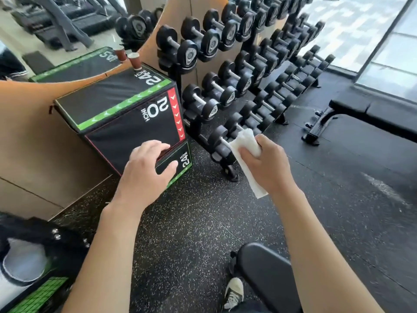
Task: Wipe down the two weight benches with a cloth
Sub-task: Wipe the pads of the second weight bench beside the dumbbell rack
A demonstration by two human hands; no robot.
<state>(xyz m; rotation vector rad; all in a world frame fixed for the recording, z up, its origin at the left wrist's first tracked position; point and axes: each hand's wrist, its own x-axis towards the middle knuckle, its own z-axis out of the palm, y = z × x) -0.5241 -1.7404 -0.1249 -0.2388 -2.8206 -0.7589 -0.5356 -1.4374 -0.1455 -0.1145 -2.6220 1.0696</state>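
My right hand [268, 163] grips a white cloth [244, 152] in mid-air, its loose end hanging down past my wrist. My left hand [146, 170] is held out beside it with fingers loosely curved, holding nothing, in front of the plyo box. One black padded weight bench [266, 272] shows its rounded end at the bottom, under my right forearm. A second black bench [370, 114] stands on its metal frame at the right, near the window.
A black plyo box [126, 118] marked 20 and 24 inch stands against the wall at left, with a paper cup [135, 61] on top. A long dumbbell rack [243, 86] runs along the wall. My shoe [233, 292] is beside the near bench. A bag [33, 263] sits at bottom left.
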